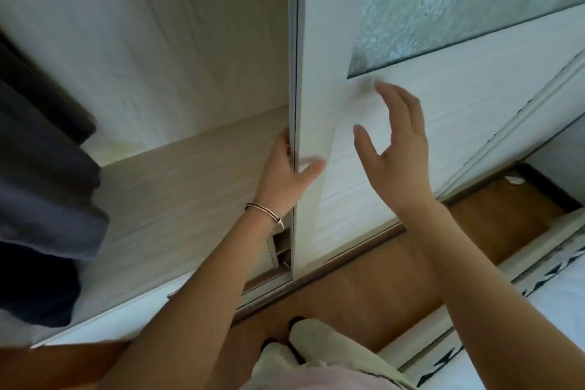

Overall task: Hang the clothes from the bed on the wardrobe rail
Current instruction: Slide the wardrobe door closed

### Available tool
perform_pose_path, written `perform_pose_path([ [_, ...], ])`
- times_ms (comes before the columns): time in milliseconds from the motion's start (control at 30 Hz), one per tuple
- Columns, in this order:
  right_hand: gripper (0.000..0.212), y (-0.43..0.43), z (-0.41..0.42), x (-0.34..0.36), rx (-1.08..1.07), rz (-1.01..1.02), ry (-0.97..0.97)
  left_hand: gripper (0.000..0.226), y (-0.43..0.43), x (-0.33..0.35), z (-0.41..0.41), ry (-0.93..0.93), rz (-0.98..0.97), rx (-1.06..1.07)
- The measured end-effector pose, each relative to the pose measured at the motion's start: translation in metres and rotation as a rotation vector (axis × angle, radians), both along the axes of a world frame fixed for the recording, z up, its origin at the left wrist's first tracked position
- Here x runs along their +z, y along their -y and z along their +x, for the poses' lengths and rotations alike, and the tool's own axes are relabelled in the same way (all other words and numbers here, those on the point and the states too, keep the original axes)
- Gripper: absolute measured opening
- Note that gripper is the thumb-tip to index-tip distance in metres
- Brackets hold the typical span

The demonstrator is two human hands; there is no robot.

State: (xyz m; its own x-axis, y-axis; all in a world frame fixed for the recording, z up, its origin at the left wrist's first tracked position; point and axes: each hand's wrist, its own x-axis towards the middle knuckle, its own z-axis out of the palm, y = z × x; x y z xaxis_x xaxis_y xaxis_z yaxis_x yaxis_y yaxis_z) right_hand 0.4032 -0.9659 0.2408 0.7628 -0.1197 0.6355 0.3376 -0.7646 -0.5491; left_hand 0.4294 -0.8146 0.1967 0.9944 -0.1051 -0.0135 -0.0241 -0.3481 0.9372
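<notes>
I stand facing a white sliding wardrobe door (pixel 323 79) with a frosted floral glass panel (pixel 443 3). My left hand (pixel 285 174) grips the door's left edge, fingers behind it and thumb on the front. My right hand (pixel 399 149) hovers open just in front of the door face, fingers spread, holding nothing. Left of the door the wardrobe interior (pixel 177 66) is exposed. Dark grey and navy clothes (pixel 41 187) hang at the far left; the rail itself is out of view. A corner of the bed (pixel 544 301) with white patterned bedding shows at the lower right.
Wooden floor (pixel 364 291) runs between wardrobe and bed, with the door's floor track (pixel 348 253) along it. My legs in pale trousers (pixel 319 355) stand close to the wardrobe. A second door panel (pixel 519 123) lies to the right.
</notes>
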Motion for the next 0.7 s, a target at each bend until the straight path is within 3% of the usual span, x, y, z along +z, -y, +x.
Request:
perform_pose_path([
  [100, 0.042, -0.009, 0.017, 0.03, 0.075, -0.016, 0.159, 0.053, 0.007, 0.007, 0.01, 0.017, -0.01, 0.034],
  [400, 0.04, -0.045, 0.022, 0.033, 0.175, 0.178, 0.284, 0.052, -0.011, 0.012, 0.001, -0.007, 0.029, 0.041],
  [700, 0.034, -0.108, 0.014, 0.034, 0.452, 0.018, 0.464, 0.027, -0.102, 0.01, -0.039, -0.109, -0.026, 0.141],
])
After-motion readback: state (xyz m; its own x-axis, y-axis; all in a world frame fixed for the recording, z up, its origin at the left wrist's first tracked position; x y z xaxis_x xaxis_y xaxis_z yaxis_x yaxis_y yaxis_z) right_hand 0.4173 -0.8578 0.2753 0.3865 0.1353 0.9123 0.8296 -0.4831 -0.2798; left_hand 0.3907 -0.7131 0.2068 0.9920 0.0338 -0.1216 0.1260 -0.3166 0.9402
